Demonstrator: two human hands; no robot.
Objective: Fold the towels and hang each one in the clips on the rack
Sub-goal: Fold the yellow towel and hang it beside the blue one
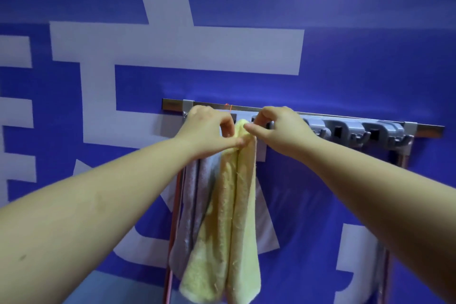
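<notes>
A folded yellow towel (232, 217) hangs down from the grey clip rack (345, 128) on the blue wall. My left hand (209, 128) pinches the towel's top from the left, and my right hand (278, 126) pinches it from the right, both right at the rack's second clip, which my fingers hide. A grey towel (195, 200) hangs just left of the yellow one, behind my left wrist; its clip is hidden. To the right, two more grey clips (343, 131) with hooks hold nothing.
A metal rail (320, 115) carries the clips across the blue wall with large white lettering (172, 44). Thin reddish rack legs (172, 242) run down on the left, and another support (392, 205) stands below the rail's right end.
</notes>
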